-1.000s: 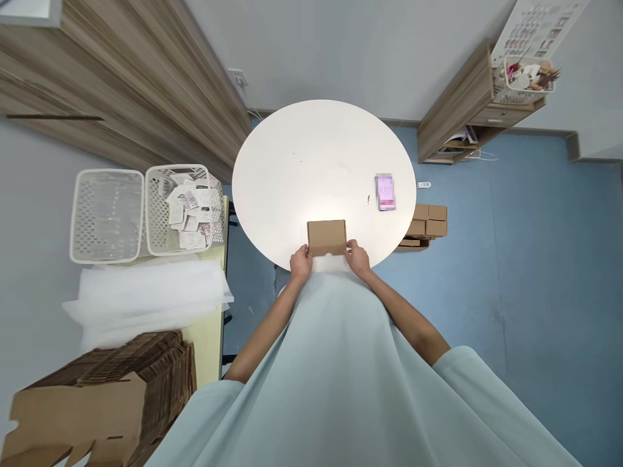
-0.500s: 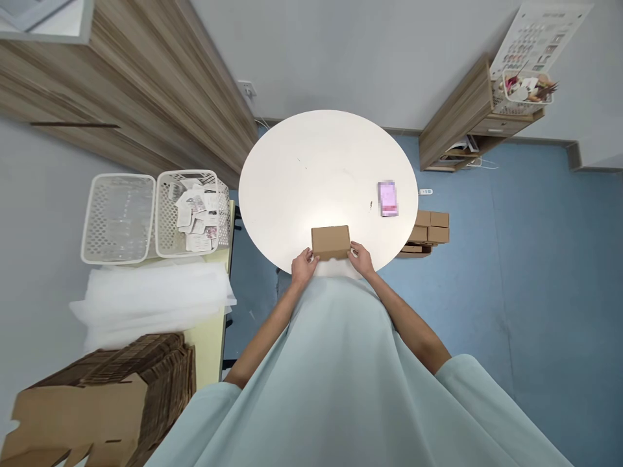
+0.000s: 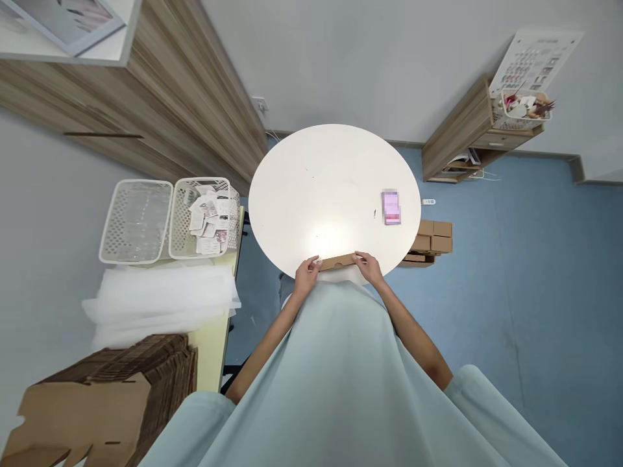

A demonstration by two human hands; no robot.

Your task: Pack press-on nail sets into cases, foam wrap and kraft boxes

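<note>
Just one narrow side of the box [image 3: 337, 261] shows.

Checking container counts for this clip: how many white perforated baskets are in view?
3. Two stand side by side at left: one basket beside the wooden wardrobe's lower side, the card-filled basket next to it. The third basket tops the right-hand cabinet. Others may be hidden.

Looks like a packing rm, w/ stacked flat cardboard blanks [image 3: 87, 408], thin white sheets [image 3: 165, 298], a basket [image 3: 235, 224] of cards [image 3: 209, 224] & ctns [image 3: 435, 237] nr the bench [image 3: 335, 162].
</note>
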